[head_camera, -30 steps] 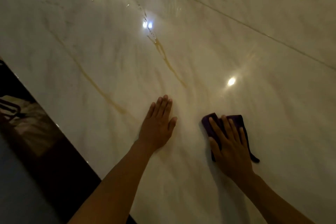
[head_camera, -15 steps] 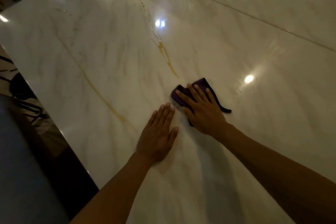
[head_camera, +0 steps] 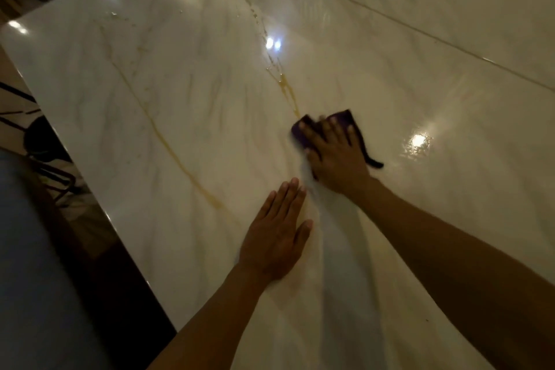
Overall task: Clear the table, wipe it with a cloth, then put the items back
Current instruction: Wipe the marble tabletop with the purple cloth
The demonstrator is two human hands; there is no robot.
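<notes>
A glossy white marble table with yellow-brown veins fills the head view. My right hand presses a dark purple cloth flat against the tabletop with spread, straight fingers; most of the cloth is hidden under the hand, and a thin corner trails out to the right. My left hand rests palm-down on the marble, fingers straight and together, just below and left of the right hand. No other items stand on the visible tabletop.
The table's left edge runs diagonally from upper left to lower middle. Beyond it lie dark floor and a dark metal chair frame. A seam crosses the marble at the upper right. Ceiling lights reflect on the surface.
My right hand has slid the cloth from the lower right up and leftward across the marble, ending above my left hand. My left hand has stayed flat in place.
</notes>
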